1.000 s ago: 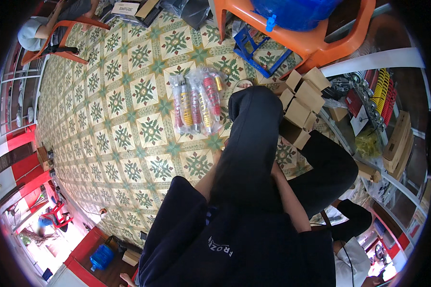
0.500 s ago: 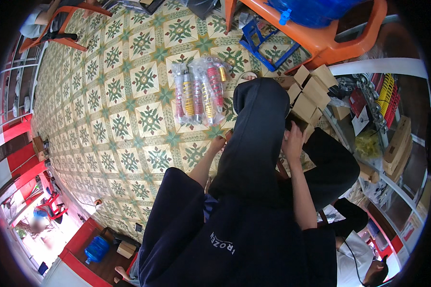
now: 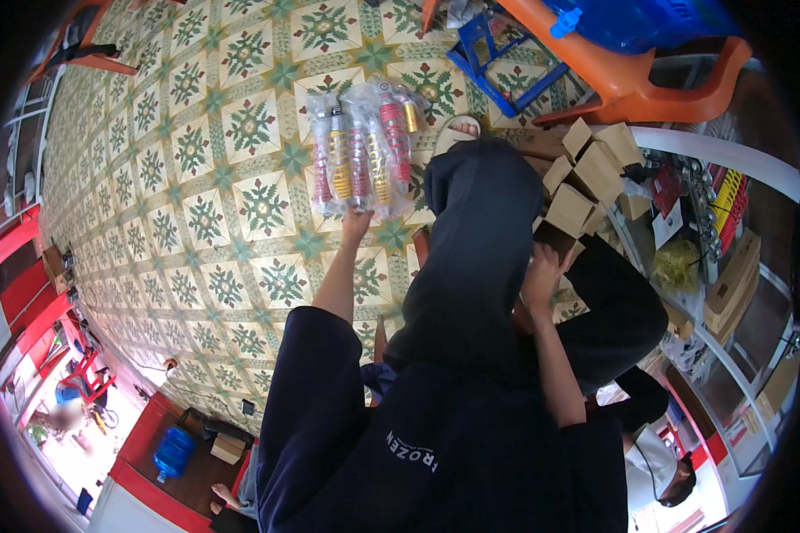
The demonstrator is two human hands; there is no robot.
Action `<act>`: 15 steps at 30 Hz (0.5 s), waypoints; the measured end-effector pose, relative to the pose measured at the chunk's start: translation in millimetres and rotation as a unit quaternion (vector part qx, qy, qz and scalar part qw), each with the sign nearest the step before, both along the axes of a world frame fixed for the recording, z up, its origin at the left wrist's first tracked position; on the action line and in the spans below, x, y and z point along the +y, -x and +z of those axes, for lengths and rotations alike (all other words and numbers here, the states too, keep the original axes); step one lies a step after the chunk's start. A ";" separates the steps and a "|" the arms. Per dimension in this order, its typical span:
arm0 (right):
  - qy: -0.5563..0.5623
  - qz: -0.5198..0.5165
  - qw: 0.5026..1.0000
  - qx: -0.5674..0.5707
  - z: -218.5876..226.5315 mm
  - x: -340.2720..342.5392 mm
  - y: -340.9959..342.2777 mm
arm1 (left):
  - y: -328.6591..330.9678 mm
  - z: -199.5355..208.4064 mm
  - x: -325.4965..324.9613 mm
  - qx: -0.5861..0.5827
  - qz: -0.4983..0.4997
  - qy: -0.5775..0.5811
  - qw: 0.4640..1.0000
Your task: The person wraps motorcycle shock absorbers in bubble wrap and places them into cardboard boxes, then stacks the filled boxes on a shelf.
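Observation:
On the tiled floor ahead lie several coil-spring shock absorbers, red and yellow, in clear plastic wrap. My left hand reaches out to the lower end of the middle red one, its fingers closed about that end. Beside my bent knee is an open cardboard box with its flaps raised. The fingers of my right hand are bent at the near edge of this box and grip it; my leg hides part of that hand.
An orange plastic chair bearing a blue water jug stands at the upper right, with a blue metal frame beside it. Shelving at right holds more springs and long cardboard boxes. Another person sits at the lower right.
My left hand has moved forward and left from beside my knee to the wrapped shock absorbers. The right hand stays by the box, shifted slightly. The whole view has turned a little.

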State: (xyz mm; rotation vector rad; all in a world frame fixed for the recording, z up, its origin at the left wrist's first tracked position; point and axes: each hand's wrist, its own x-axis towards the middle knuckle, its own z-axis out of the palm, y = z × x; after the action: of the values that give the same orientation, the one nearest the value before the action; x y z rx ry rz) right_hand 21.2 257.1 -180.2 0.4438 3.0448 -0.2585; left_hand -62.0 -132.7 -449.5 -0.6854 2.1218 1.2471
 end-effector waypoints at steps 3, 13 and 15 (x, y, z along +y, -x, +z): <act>-0.025 -0.037 0.999 -0.028 -5.1 -1.2 -8.5 | 33.8 57.6 25.5 -0.092 0.058 -0.132 0.985; -0.001 -0.071 0.997 -0.018 -2.1 0.7 5.5 | -3.2 7.5 59.7 -0.162 0.199 -0.296 0.920; 0.003 -0.065 0.998 -0.014 1.9 -1.6 12.5 | -23.2 -29.4 46.8 -0.145 0.097 -0.320 0.931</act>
State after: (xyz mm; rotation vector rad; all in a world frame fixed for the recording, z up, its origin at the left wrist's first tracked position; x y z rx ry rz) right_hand 8.7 255.6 -178.3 0.6404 2.9906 -0.2640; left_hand -38.7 -85.9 -478.9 -0.7292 1.3139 1.7039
